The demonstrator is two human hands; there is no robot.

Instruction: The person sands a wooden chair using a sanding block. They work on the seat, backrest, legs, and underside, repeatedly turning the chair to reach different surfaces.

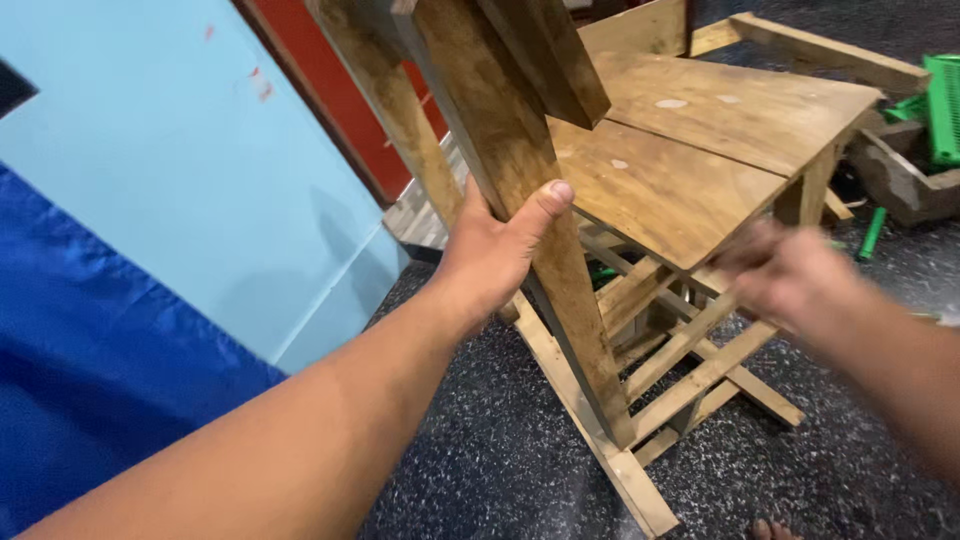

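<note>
Left hand (490, 250) fingers wrapped round the wooden chair's (660, 180) back post; right hand (790, 275) (blurred, grip unclear) near the seat; tilted chair could slip

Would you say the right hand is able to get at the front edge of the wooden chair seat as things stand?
Probably yes. The right hand, blurred, hovers beside the seat's front edge with nothing between them; the left hand grips the back upright, well clear.
</note>
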